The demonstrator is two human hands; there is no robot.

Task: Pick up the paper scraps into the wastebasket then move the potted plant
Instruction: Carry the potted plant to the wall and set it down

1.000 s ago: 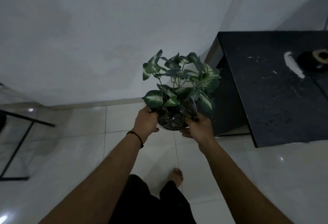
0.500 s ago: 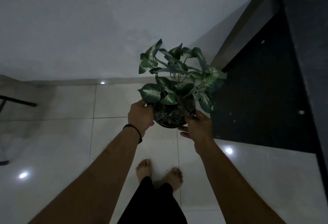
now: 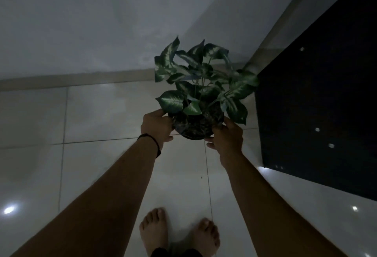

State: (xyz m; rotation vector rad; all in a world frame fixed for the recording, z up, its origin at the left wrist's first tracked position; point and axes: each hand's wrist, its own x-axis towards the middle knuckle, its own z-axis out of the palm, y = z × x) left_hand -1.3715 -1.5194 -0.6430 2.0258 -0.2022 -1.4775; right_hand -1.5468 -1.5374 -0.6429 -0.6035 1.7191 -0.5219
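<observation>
The floor (image 3: 102,114) of pale tiles fills most of the view, meeting a grey wall (image 3: 81,22) at a low skirting, with one dark worktop (image 3: 318,110) to the right. No paper scraps and no wastebasket show anywhere here, so that first part looks finished or is simply out of sight; I cannot tell which. The second part is under way: the one potted plant (image 3: 201,91) is off the floor, in the air between wall and worktop, just beside the worktop's corner. Two hands carry it: the left hand (image 3: 156,125) and the right hand (image 3: 226,136) each hold a firm grip on opposite sides of the pot. Setting it down remains. Two bare feet (image 3: 177,232) stand below. One dark band (image 3: 152,143) circles the left wrist.
</observation>
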